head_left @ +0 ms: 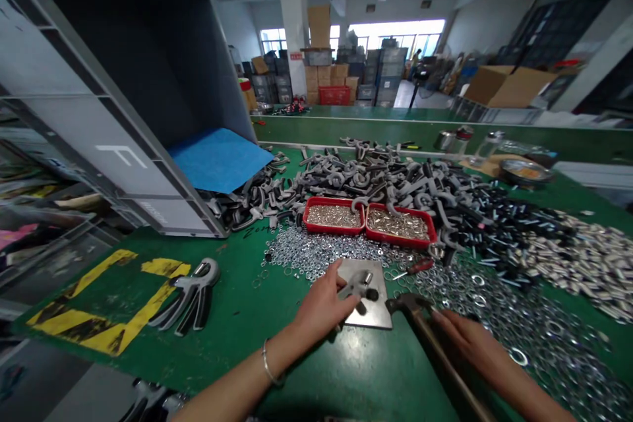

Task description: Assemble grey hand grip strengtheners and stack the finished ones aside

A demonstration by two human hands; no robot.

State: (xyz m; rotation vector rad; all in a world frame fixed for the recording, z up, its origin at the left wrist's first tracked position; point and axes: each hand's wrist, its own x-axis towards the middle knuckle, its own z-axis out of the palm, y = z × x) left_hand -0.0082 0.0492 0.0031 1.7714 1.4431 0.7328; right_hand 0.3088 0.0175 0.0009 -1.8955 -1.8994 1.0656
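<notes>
My left hand [321, 303] presses on a small grey metal fitting [355, 285], which lies on a square steel plate [370, 303]. My right hand [465, 339] grips the wooden handle of a hammer [425, 343]. The hammer's dark head [399, 304] rests at the plate's right edge, beside the fitting and apart from it. Loose steel washers [514, 316] spread around the plate and to the right of my right hand. Part of the fitting is hidden under my left fingers.
Two red trays [366, 224] of small metal pieces stand beyond the plate, before a heap of grey fittings [386, 178]. Black bolts [499, 231] lie to the right. A red-handled screwdriver [418, 268] lies nearby. A large grey bin [133, 92] looms at left.
</notes>
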